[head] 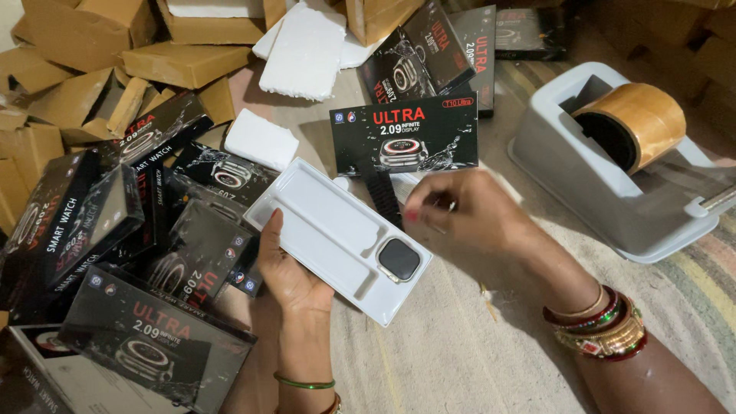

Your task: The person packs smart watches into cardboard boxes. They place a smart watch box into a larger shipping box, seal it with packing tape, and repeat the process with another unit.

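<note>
My left hand (287,268) holds a white plastic tray (314,211) from beneath, thumb on its near-left edge. A square black watch body (399,258) sits in the tray's right end; the long slots beside it are empty. My right hand (468,215) hovers just right of the tray, fingers pinched on something small that I cannot make out. A black strap (381,195) lies under it on the floor. An upright black watch box (406,134) stands just behind.
Several black watch boxes (115,230) are piled at left, with brown cartons (84,46) and white foam blocks (307,42) behind. A grey tape dispenser (613,176) with a brown tape roll (636,123) sits at right on a striped mat (460,353).
</note>
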